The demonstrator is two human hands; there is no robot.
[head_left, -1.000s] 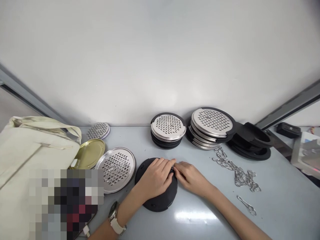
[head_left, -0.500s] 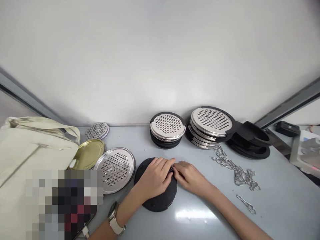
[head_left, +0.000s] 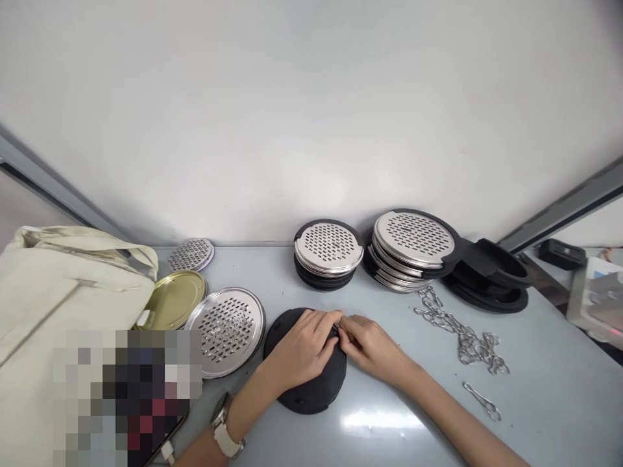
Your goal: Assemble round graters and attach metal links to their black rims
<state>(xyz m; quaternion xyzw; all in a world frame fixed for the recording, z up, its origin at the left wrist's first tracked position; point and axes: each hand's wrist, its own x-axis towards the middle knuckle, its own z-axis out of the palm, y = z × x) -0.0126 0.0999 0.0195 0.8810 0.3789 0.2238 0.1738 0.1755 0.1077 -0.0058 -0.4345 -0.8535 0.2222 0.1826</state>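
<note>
A round black disc [head_left: 318,386] with small slots near its rim lies flat on the table in front of me. My left hand [head_left: 306,344] rests across its top, fingers curled over the far right edge and gripping it. At that same edge my right hand [head_left: 367,340] is closed in a pinch, its fingertips touching those of my left. A bit of a small metal clip [head_left: 336,329] shows between the two hands; the fingers hide most of it. To the right lie a tangle of wire clips [head_left: 467,340] and a single wire clip [head_left: 481,401].
Perforated metal discs in black holders form a smaller stack [head_left: 328,246] and a larger stack [head_left: 413,240] by the wall. Black rings [head_left: 491,272] stand at right. Left are a perforated plate [head_left: 226,331], gold lids [head_left: 178,301], a small perforated disc [head_left: 191,254] and a cream bag [head_left: 73,292].
Both hands stay at the disc's far right edge, with only slight finger movement. The view shifts a little; the other things stay in place.
</note>
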